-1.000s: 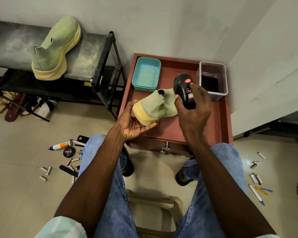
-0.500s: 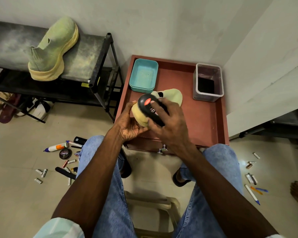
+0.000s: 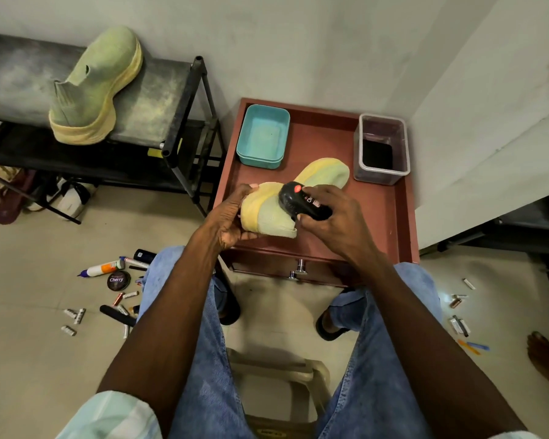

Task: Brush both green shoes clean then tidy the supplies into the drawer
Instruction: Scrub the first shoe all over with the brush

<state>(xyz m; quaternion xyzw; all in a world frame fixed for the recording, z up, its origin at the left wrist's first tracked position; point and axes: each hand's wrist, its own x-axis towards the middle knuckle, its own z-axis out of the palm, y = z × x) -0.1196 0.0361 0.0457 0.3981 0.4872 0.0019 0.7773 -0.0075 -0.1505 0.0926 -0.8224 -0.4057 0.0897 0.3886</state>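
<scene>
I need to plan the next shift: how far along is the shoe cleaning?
Nothing looks finished. In hand: the left hand holds one green shoe on the cabinet while the right hand works the black brush on it. Left: the second shoe on the rack, supplies on the floor, drawer shut.

Shoe (image 3: 276,221): matt knit cloth. Brush (image 3: 301,202): glossy black plastic. Tabletop (image 3: 371,217): smooth reddish wood. Drawer knob (image 3: 300,266): shiny metal.

Head-worn view — steeply down, close over cabinet (image 3: 311,245)
</scene>
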